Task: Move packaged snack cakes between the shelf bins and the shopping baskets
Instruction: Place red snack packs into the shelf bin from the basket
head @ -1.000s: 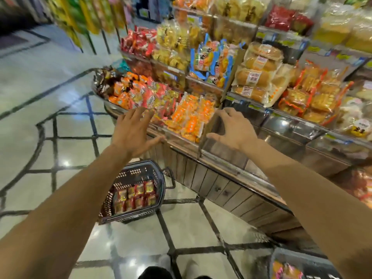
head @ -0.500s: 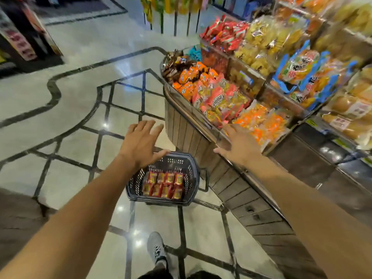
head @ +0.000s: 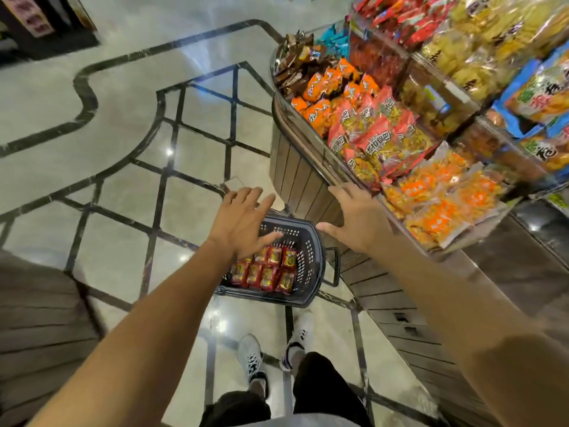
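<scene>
Two bare hands are seen stretched out over a dark plastic shopping basket (head: 304, 257) set on the polished tiled floor (head: 107, 186) at the centre of the frame. The left hand (head: 241, 221) is spread flat above the basket's near-left rim, fingers straight and parted, with nothing held. The right hand (head: 358, 218), just right of centre, is likewise held open with thumb extended toward the basket and nothing gripped; its fingertips are placed close to the metal edge of the lowest shelf bin (head: 311, 143), though contact cannot be told. Inside the basket, red-wrapped snack cakes (head: 268, 271) are laid flat in two rows; seven packets can be counted, and others may be covered by the left wrist. On the right side of the frame, the shelf bins are filled with bagged snacks: brown packets at the top, then orange bags (head: 320, 90), red-and-yellow bags (head: 378, 134), and clear bags of orange pieces (head: 443, 204) lower right. Exact numbers there cannot be counted. Two white sneakers (head: 252, 355) and dark shorts are shown at the bottom centre. A wooden-panelled counter base (head: 295, 177) is seen beneath the bins.
</scene>
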